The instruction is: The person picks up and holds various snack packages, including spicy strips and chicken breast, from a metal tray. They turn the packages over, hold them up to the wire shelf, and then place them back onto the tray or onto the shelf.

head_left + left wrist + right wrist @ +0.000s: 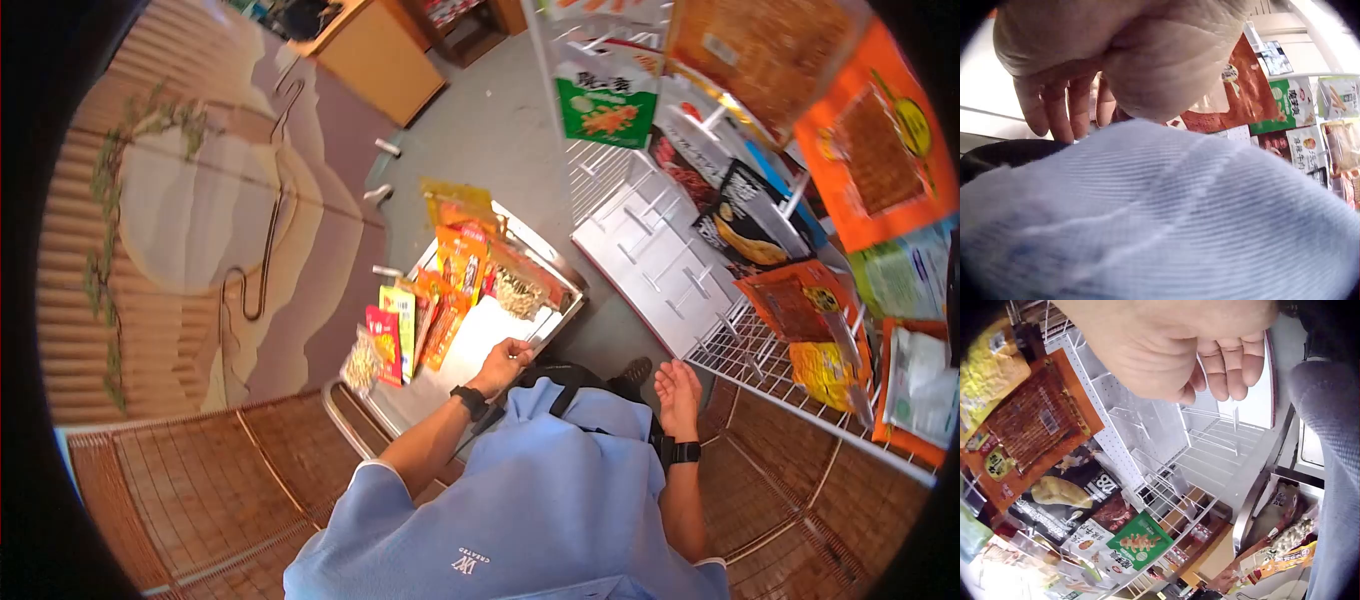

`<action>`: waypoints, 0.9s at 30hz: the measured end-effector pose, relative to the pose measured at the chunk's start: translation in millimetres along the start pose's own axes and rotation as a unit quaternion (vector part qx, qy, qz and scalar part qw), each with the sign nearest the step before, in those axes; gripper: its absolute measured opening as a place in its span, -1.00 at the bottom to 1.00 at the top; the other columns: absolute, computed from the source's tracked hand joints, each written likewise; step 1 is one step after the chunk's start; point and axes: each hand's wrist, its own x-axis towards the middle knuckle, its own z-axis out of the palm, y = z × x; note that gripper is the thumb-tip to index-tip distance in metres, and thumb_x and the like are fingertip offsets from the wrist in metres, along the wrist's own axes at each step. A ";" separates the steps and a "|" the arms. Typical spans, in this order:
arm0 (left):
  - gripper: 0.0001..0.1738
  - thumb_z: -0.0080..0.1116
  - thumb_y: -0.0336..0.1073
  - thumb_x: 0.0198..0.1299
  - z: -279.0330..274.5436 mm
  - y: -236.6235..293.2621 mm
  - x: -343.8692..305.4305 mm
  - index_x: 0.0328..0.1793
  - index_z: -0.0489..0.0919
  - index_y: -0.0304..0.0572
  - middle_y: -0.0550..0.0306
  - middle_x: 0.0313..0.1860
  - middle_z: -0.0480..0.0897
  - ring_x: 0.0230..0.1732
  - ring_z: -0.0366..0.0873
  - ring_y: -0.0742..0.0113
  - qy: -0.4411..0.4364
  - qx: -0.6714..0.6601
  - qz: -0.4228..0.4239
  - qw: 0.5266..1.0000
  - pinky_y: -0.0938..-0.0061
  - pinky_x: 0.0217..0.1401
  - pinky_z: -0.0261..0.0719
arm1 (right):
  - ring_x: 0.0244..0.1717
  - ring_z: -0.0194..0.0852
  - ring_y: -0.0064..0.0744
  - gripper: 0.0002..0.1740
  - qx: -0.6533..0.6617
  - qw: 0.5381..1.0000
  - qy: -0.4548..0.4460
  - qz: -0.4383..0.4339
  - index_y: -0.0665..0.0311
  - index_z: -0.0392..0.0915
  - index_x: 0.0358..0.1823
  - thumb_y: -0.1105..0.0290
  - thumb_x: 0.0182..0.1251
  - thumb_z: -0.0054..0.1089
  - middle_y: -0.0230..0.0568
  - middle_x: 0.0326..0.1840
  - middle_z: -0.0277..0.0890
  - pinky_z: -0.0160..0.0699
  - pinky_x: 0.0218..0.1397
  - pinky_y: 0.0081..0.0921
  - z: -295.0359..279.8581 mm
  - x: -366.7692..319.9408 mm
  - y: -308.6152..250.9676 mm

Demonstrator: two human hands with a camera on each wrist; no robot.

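My left hand [503, 366] is at the near right edge of a metal cart [402, 405], overlapping its rim in the head view. In the left wrist view the fingers of that hand [1129, 59] hang loosely bent with nothing between them. Out to the right of my body, my right hand [679, 393] is held palm up with relaxed, slightly bent fingers. The right wrist view has this hand [1166, 353] empty, in front of the white wire rack [1147, 431]. Snack bags, among them an orange bag [462, 262] and a red packet [383, 343], fill the cart's far and left parts.
The rack on the right carries hanging snack bags, including a green packet [608, 105], a black bag [748, 215] and a large orange bag [880, 140]. Bare prongs stick out of its white back panel [640, 250]. A decorated wall [190, 230] with hooks stands left; woven brown panels [200, 490] lie behind.
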 end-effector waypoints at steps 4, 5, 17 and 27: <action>-0.70 0.27 -0.29 0.37 -10.9 -29.4 -12.6 0.12 0.55 -0.28 0.14 -0.14 0.67 -0.16 0.60 0.42 0.055 -0.064 -0.063 0.994 0.46 -0.02 0.61 | -0.20 0.63 -0.42 -0.72 -0.028 0.999 -0.010 0.012 0.24 0.52 0.08 0.26 0.48 0.25 -0.23 -0.10 0.66 0.59 -0.13 -0.50 11.5 4.7 -4.6; -0.70 0.27 -0.29 0.37 -13.3 -39.4 -13.7 0.12 0.55 -0.28 0.14 -0.14 0.67 -0.16 0.60 0.42 0.062 -0.077 -0.068 0.993 0.46 -0.02 0.61 | -0.19 0.62 -0.42 -0.70 -0.035 0.999 -0.013 0.018 0.25 0.51 0.10 0.26 0.48 0.25 -0.22 -0.09 0.65 0.59 -0.12 -0.49 12.9 6.9 -4.9; -0.50 0.37 -0.18 0.24 -58.7 -151.8 -27.6 0.19 0.46 -0.28 -0.05 -0.05 0.65 0.01 0.62 0.20 0.388 -0.227 -0.181 0.875 0.26 -0.01 0.63 | -0.08 0.58 -0.41 -0.57 -0.129 0.990 -0.028 0.055 0.26 0.45 0.25 0.21 0.49 0.26 -0.24 -0.01 0.61 0.58 -0.02 -0.46 37.6 14.8 -3.0; -0.33 0.43 -0.04 0.16 -153.4 -174.2 -49.2 0.22 0.44 -0.35 -0.33 0.24 0.37 0.30 0.34 -0.21 0.630 -0.025 -0.179 0.755 0.09 0.45 0.30 | -0.12 0.61 -0.42 -0.61 -0.192 0.978 -0.033 0.078 0.21 0.50 0.20 0.19 0.49 0.28 -0.25 -0.03 0.63 0.60 -0.04 -0.48 56.2 14.8 4.9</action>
